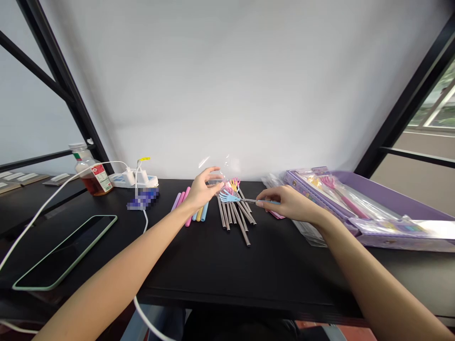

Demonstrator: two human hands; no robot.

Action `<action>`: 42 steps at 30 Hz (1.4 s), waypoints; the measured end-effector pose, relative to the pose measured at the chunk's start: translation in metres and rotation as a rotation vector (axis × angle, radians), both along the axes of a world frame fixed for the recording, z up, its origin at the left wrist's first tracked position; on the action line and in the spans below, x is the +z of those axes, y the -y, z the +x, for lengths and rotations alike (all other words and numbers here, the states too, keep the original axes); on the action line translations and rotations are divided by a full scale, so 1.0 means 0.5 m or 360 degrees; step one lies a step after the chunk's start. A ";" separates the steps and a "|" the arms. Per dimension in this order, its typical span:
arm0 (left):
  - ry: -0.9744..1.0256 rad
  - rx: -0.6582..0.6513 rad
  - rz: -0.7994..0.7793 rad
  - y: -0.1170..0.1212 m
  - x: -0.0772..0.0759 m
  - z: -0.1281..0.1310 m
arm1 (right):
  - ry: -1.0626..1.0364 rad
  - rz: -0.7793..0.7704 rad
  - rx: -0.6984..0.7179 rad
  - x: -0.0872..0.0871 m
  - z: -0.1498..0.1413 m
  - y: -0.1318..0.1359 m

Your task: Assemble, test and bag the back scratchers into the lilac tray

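Observation:
My right hand (pixel 275 199) is closed around the handle of a back scratcher with a light blue claw head (pixel 229 197) and a thin metal rod. The claw points left, toward my left hand. My left hand (pixel 206 188) has its fingers curled around a clear plastic bag (pixel 229 165), which stands up behind the fingers. Below the hands, several metal rods (pixel 243 229) lie fanned out on the black table, with pink and yellow claw heads (pixel 234 183) at their far ends. Several pastel handle tubes (pixel 187 192) lie partly hidden behind my left wrist.
At right is a purple box (pixel 377 189) holding a wrapped pink back scratcher, with plastic wrappers (pixel 309 233) beside it. At left are a phone (pixel 67 251), a white power strip (pixel 151 181) with cables, and a jar (pixel 94 173) of brown liquid. A wall (pixel 227 85) rises behind.

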State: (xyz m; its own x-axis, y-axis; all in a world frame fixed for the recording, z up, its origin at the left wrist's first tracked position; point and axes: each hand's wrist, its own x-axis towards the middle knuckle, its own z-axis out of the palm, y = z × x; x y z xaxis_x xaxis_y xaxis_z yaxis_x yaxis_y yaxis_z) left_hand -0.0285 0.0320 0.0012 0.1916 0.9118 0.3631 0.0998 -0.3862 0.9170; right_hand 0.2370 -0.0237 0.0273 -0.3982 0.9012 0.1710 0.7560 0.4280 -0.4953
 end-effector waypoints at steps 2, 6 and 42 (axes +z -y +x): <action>-0.0058 -0.0012 0.0018 -0.001 -0.005 -0.001 | -0.0004 -0.0031 -0.0009 0.001 0.000 0.000; -0.0113 0.0022 0.0023 0.003 -0.005 0.001 | 0.0017 -0.0107 -0.0007 0.004 0.001 0.003; -0.0095 -0.0356 0.0171 0.036 -0.022 0.051 | -0.0784 -0.0159 -0.0111 -0.021 -0.067 0.003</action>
State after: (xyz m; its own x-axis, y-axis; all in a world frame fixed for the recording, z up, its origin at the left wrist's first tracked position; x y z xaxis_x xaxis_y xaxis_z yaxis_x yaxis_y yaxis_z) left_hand -0.0031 0.0139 -0.0099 0.4084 0.8012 0.4375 0.0537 -0.4995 0.8647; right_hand 0.2033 -0.0254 0.0166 -0.2299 0.9445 0.2347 0.4474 0.3168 -0.8364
